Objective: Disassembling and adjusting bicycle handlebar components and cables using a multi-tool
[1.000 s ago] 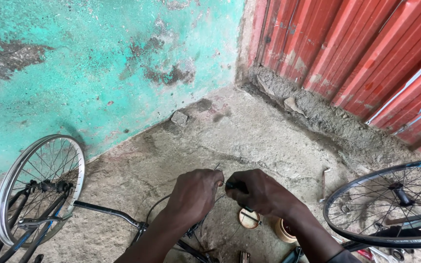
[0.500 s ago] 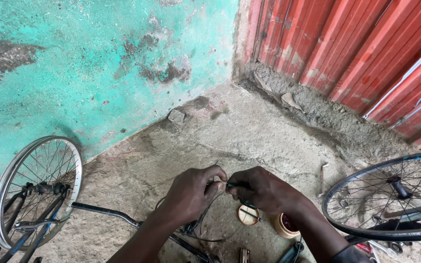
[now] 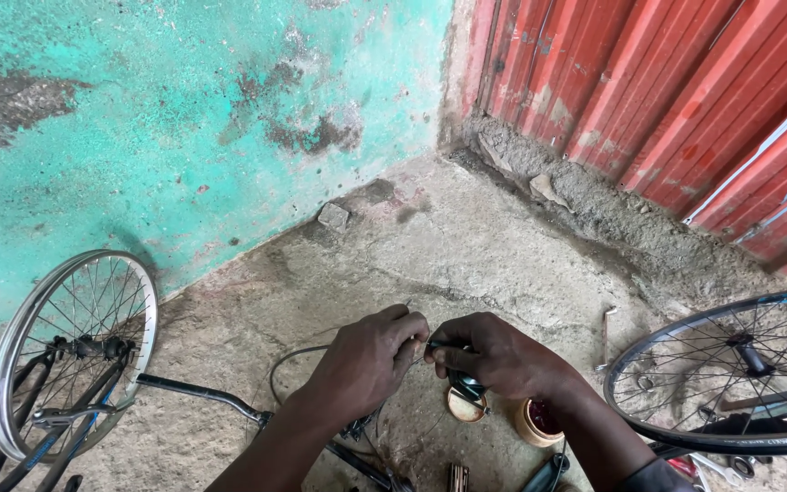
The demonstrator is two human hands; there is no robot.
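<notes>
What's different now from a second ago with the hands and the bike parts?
The left hand and right hand have closed together, their fingers now meeting on a small dark part and a thin cable between them. Earlier they were slightly apart. The two small round tins on the ground, the silver wheel and the black wheel lie as before.

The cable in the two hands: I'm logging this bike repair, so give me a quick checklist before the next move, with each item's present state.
1. Left hand gripping the thin cable: ok.
2. Right hand pinching a small dark part at the cable end: ok.
3. Cable free of kinks: cannot tell.
4. Small open tin upright on the concrete floor: ok.
5. Bare rim wheel clear of both hands: ok.
6. Tyred wheel clear of both hands: ok.
</notes>
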